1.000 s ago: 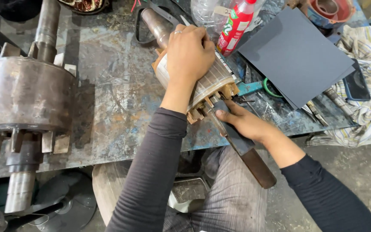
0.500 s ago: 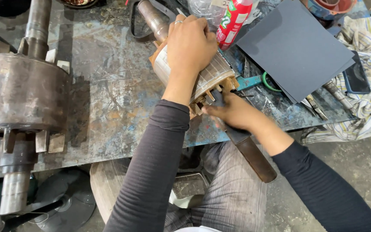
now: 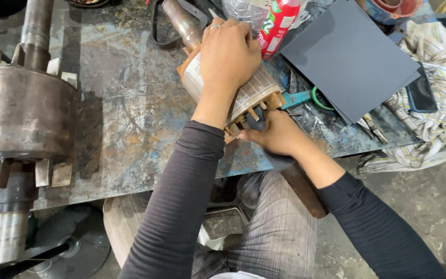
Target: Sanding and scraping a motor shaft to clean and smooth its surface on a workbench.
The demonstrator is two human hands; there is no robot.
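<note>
A small motor rotor [image 3: 258, 89] with pale windings and copper-brown slot ends lies tilted on the stained metal bench [image 3: 130, 113]. One end of its shaft [image 3: 180, 20] points away from me. The other end [image 3: 305, 192] runs past the bench edge, under my right forearm. My left hand [image 3: 228, 54] lies on top of the rotor and grips it. My right hand [image 3: 277, 135] is at the rotor's near end, with its fingers pinched on a dark paper strip [image 3: 279, 160] against the slots.
A large steel rotor on a thick shaft [image 3: 21, 111] fills the bench's left side. Behind the small rotor stand a red bottle [image 3: 279, 23] and a clear bottle. Dark paper sheets [image 3: 349, 57], a teal-handled tool [image 3: 303, 98], pliers [image 3: 372, 128], a phone [image 3: 421, 95] and striped cloth [image 3: 442, 111] lie at right.
My right hand has moved up and left, from beside the shaft to the rotor's near end. My left hand has kept its hold on top.
</note>
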